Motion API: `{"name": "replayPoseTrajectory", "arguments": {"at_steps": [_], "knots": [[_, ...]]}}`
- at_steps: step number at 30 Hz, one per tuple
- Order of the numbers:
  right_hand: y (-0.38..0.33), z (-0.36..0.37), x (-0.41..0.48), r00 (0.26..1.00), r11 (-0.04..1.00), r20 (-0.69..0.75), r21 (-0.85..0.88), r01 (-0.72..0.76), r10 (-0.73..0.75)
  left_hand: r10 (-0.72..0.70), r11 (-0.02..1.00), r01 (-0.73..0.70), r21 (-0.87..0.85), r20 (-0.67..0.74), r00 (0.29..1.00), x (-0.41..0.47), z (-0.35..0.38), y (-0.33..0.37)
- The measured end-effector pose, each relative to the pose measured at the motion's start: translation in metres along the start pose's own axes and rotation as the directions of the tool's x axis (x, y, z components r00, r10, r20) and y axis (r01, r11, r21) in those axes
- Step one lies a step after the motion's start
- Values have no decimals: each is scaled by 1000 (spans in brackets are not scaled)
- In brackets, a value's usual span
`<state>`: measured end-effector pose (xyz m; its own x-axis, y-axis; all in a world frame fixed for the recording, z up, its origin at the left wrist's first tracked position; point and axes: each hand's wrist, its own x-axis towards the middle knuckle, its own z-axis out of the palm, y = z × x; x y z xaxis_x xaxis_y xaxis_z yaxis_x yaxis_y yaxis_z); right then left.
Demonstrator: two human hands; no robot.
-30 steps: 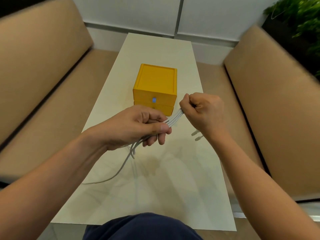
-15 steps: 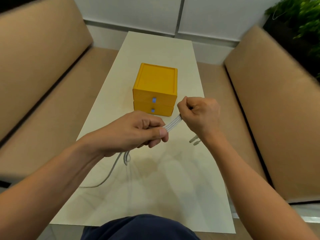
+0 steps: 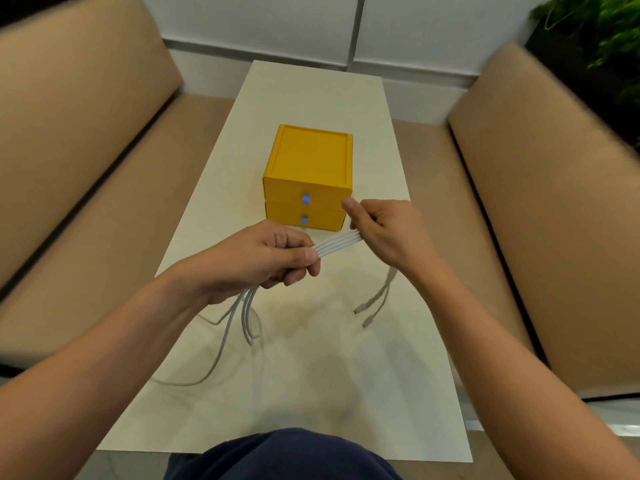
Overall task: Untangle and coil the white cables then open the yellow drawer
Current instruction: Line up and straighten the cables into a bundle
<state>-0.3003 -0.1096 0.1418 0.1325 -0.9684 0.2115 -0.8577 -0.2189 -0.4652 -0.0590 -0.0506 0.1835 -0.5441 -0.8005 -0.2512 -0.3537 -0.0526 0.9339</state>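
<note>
**A:** Cables (image 3: pixel 337 242)?

**B:** White. Pulled into a flat band of several side-by-side strands, held up over the table (image 3: pixel 311 91), just in front of the yellow drawer box (image 3: pixel 311 161).

**A:** Left hand (image 3: pixel 263 261)?

**B:** Clamped on the near-left end of the band, thumb pressed on top, fingers curled underneath. Below the palm, slack lengths hanging in loops down to the tabletop, one trailing away toward the near left edge.

**A:** Right hand (image 3: pixel 388 233)?

**B:** Closed round the other end, fingers curled in, one fingertip raised (overlapping the box's front right corner in this view; touching or apart, cannot tell). Under the wrist, two loose tails dangling, with connector ends (image 3: pixel 358 310) low over the table, whether resting on it hard to say.

**A:** Drawers?

**B:** Two, stacked, both pushed in flush. Top drawer (image 3: pixel 287 197) and bottom drawer (image 3: pixel 287 216), each with a small blue tab (image 3: pixel 305 199) at the middle of its front. Box upright at mid-table, raised rim round its square top.

**A:** Labels, lettering?

**B:** Tabs too small and soft to read for any marking.

**A:** Around the table?

**B:** Tan sofa cushions (image 3: pixel 69 133) on both sides, white panelled wall (image 3: pixel 277 19) behind, green plant (image 3: pixel 606 29) at the upper right, dark blue trouser knee (image 3: pixel 284 455) at the bottom edge.
</note>
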Motion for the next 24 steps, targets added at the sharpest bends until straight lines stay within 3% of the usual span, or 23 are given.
{"name": "replayPoseTrajectory", "arguments": {"at_steps": [2,6,8,10,12,19,24], "knots": [[0,-8,0,998,999,54,-14,-43,43,-9,1000,9,12,0,1000,5,1,1],[-18,-34,-16,996,913,-84,407,4,33,-5,999,4,40,16,1000,5,1,2],[-31,-41,-28,993,883,87,468,32,-82,2,998,-4,64,34,999,4,-1,3],[-40,-41,-38,936,921,311,388,34,-166,9,996,-14,91,52,999,2,-2,5],[-44,-36,-45,909,938,371,342,56,-190,7,994,-11,105,44,999,0,-3,8],[-54,-17,-53,985,931,-69,322,174,-160,-6,998,7,59,-14,1000,-1,2,10],[-52,-13,-36,972,980,-161,73,186,-172,101,994,-104,-36,-68,993,-4,10,10]]}}
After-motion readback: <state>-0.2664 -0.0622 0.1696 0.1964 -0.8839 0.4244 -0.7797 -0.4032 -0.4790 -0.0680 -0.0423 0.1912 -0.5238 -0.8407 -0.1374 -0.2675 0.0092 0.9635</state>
